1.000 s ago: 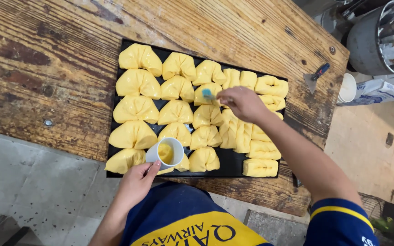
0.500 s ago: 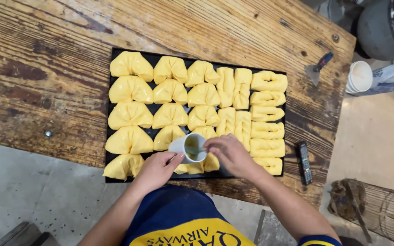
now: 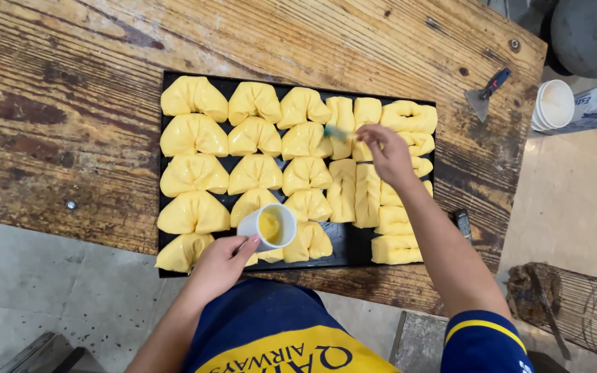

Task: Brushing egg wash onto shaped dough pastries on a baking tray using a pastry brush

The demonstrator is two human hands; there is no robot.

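The left hand (image 3: 221, 262) reaches up from the near table edge, palm down, fingers curled round the side of a small white cup (image 3: 269, 226) and gripping it, tilted a little so its mouth shows. The cup holds a yellow liquid and hangs over the near row of dough pieces (image 3: 195, 214), just above the tray (image 3: 354, 243). The right arm stretches further out across the tray, bare to the blue, yellow-trimmed sleeve (image 3: 484, 340). The right hand (image 3: 390, 153) is closed in a pinch on a thin brush (image 3: 336, 132), whose blue-green tip points left and touches a piece in the second row from the far edge. The pieces are pale yellow, glossy, folded and packed close together in rows on the black tray, which lies on a worn wooden table (image 3: 70, 90). At the far right a scraper (image 3: 486, 91) lies on the table, and beyond its edge sit stacked white cups (image 3: 553, 105) and a grey metal pot (image 3: 589, 34)
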